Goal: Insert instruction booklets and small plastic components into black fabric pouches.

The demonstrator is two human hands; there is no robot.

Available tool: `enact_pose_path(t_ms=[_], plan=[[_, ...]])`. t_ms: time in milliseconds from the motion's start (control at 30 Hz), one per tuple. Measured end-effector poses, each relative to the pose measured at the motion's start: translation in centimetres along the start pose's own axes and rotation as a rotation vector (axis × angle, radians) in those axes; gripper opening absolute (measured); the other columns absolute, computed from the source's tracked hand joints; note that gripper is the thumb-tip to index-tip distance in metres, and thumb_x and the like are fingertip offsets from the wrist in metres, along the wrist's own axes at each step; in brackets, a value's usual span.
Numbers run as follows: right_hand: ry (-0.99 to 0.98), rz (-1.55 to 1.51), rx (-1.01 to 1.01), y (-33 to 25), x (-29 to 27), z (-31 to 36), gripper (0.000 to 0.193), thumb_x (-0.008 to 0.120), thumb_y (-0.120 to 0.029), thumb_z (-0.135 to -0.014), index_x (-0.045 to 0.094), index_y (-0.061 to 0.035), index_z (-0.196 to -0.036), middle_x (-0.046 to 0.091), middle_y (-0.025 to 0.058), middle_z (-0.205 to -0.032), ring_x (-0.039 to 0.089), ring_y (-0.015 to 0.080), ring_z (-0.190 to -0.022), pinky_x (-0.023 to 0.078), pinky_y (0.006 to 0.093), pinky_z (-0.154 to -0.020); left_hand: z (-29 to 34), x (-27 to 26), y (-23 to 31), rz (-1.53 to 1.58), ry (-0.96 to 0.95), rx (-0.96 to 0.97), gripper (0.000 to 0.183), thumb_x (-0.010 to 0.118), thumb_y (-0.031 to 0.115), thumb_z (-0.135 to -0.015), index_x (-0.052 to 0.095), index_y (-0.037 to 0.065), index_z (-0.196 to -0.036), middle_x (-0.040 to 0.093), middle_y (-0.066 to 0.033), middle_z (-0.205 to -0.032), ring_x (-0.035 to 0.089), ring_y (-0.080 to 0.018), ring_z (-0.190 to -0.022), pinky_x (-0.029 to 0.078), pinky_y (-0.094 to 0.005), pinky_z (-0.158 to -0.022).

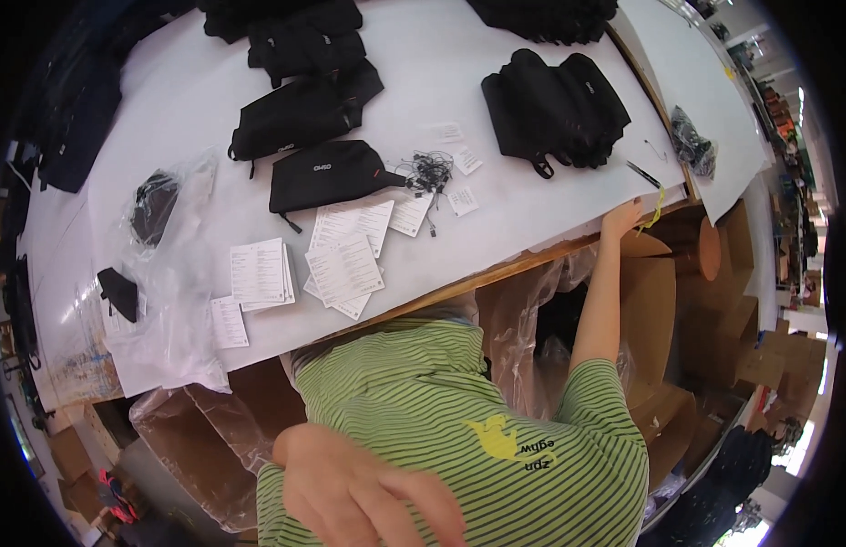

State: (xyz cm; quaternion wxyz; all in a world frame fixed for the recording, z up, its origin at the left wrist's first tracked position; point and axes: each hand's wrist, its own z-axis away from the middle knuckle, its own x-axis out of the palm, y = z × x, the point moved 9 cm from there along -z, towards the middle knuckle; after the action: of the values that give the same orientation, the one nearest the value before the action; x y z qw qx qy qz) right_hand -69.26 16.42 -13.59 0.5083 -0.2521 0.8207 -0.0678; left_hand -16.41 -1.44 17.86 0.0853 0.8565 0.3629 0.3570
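My left hand [364,492] is raised in front of my striped green shirt. Its fingers hang loosely apart with no object visible in them, and the fingertips are partly cut off by the lower edge. Far to the right, my right hand [621,219] rests with bent fingers on the table edge [523,264]. Beside it lie a yellow-green cord [658,210] and a dark pen-like tool [643,174]. On the white table, a black fabric pouch [327,176] lies behind printed white cards [345,269] and a tangle of black strings [427,171].
More black pouches [295,114] lie at the back left, and a bundled pile [555,109] at the right. Clear plastic bags [172,301] cover the left table end. Open cardboard boxes [646,310] stand below the front edge. A second table [733,146] adjoins on the right.
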Motion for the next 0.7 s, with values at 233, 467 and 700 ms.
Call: enact_pose_path(t_ms=[233, 467, 700], plan=[[-0.144, 0.243, 0.095, 0.3, 4.6, -0.3, 0.060, 0.055, -0.038, -0.084, 0.043, -0.0029, -0.132, 0.045, 0.0193, -0.133, 0.037, 0.0373, -0.126, 0.033, 0.0437, -0.103, 1.0, 0.7, 0.0, -0.106, -0.114, -0.073, 0.018, 0.067, 0.014, -0.086, 0.068, 0.007, -0.103, 0.060, -0.0058, -0.114, 0.049, -0.0308, -0.109, 0.042, -0.0407, -0.085], [-0.198, 0.099, 0.080, 3.2, 4.2, -1.9, 0.058, 0.057, -0.038, -0.082, 0.049, -0.0033, -0.128, 0.046, 0.0188, -0.134, 0.037, 0.0379, -0.126, 0.035, 0.0427, -0.101, 1.1, 1.0, 1.0, -0.122, -0.163, -0.034, 0.016, 0.065, 0.013, -0.087, 0.068, 0.007, -0.101, 0.060, -0.0052, -0.114, 0.049, -0.0315, -0.109, 0.041, -0.0406, -0.085], [-0.252, 0.102, 0.215, -1.2, 0.0, 2.1, 0.064, 0.058, -0.034, -0.080, 0.039, -0.0085, -0.136, 0.040, 0.0174, -0.138, 0.035, 0.0392, -0.127, 0.033, 0.0505, -0.102, 1.8, 1.2, 1.4, -0.114, -0.157, 0.010, 0.015, 0.065, 0.013, -0.087, 0.068, 0.007, -0.100, 0.061, -0.0057, -0.113, 0.050, -0.0315, -0.108, 0.040, -0.0403, -0.087]])
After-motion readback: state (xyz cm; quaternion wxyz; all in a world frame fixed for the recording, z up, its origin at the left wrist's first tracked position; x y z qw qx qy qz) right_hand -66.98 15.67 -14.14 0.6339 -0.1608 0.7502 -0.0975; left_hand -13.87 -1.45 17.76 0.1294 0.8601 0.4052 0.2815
